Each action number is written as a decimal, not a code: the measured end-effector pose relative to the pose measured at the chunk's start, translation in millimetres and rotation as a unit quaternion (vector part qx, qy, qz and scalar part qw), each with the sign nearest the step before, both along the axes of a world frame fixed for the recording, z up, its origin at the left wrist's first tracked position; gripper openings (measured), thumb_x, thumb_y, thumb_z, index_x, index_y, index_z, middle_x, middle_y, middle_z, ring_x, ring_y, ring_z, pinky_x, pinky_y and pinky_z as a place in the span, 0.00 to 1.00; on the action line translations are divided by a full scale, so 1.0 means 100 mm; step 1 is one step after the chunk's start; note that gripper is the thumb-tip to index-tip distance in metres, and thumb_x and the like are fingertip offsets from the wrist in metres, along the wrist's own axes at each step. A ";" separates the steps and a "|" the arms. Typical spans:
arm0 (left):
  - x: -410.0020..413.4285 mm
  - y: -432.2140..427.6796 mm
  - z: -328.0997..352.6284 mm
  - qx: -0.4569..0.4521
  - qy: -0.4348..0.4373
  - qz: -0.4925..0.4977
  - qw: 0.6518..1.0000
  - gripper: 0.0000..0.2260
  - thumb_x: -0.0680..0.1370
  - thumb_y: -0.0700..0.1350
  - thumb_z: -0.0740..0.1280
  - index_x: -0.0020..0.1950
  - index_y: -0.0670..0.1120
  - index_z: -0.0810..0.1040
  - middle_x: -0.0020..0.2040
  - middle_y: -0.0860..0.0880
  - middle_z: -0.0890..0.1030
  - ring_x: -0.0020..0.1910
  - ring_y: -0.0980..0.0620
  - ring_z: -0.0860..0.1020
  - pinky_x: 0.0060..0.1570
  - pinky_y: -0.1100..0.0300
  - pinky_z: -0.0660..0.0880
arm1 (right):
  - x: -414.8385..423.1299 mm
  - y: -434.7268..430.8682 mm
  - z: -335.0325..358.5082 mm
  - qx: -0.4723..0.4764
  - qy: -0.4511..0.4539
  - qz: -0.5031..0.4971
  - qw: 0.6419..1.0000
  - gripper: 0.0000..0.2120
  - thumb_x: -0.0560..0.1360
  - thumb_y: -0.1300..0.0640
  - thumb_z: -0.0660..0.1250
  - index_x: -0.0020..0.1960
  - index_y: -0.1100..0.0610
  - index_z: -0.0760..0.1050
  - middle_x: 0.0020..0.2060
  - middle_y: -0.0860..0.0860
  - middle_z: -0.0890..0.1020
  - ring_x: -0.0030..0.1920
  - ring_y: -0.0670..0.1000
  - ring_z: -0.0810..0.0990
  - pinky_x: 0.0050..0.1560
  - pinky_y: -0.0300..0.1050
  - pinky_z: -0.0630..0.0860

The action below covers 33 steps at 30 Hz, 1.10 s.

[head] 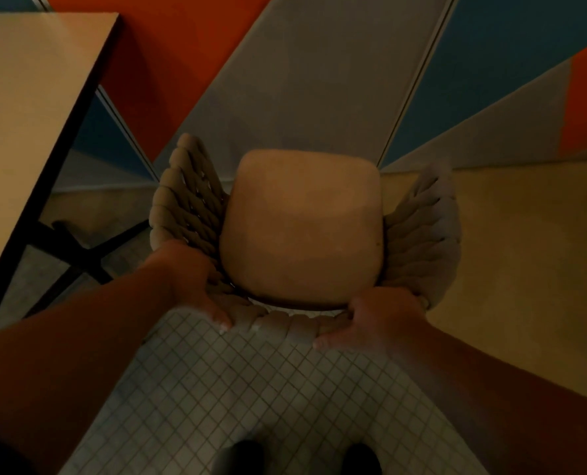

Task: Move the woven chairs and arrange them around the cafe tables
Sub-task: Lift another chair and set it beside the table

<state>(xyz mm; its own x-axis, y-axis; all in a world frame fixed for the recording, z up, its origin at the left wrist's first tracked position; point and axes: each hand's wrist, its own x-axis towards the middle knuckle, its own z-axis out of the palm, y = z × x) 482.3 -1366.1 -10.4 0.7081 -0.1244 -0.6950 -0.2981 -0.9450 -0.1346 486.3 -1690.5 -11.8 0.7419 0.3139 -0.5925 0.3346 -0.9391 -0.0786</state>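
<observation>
Tiled floor (216, 389) lies near and a wall (302, 80) of orange, grey and blue panels closes the far side, with the table (28, 132) along the left. Between them is the chair (300, 234), just right of the table's edge, its seat pointing at the far wall. The left hand (196, 289) and right hand (370, 317) each clasp the woven back rail at opposite ends, probably so the chair can be lifted level and swung left to the table.

Tan-cushioned woven chair (302, 228) beside cafe table (28, 114)
</observation>
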 end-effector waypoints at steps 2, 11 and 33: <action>-0.01 0.01 -0.03 -0.011 -0.008 0.018 1.000 0.63 0.45 0.92 0.45 0.73 0.66 0.74 0.67 0.61 0.80 0.65 0.54 0.77 0.64 0.54 0.71 | -0.01 0.01 -0.01 0.000 -0.008 0.006 1.000 0.45 0.50 0.10 0.55 0.37 0.49 0.78 0.33 0.45 0.80 0.37 0.46 0.78 0.34 0.43 0.66; -0.08 -0.02 -0.05 -0.061 -0.050 0.053 0.995 0.64 0.42 0.91 0.43 0.70 0.64 0.78 0.63 0.61 0.82 0.63 0.55 0.77 0.61 0.56 0.72 | -0.02 -0.05 -0.01 0.010 -0.023 0.030 0.999 0.39 0.58 0.13 0.60 0.39 0.49 0.78 0.36 0.45 0.80 0.40 0.46 0.78 0.33 0.42 0.63; -0.83 -1.85 -0.01 -0.126 -0.013 0.320 0.939 0.51 0.52 0.89 0.58 0.60 0.55 0.81 0.61 0.53 0.82 0.67 0.45 0.75 0.70 0.48 0.68 | 1.06 -1.35 -0.09 -0.117 -0.011 0.253 0.960 0.67 0.37 0.07 0.35 0.52 0.46 0.83 0.37 0.45 0.80 0.40 0.50 0.78 0.49 0.48 0.78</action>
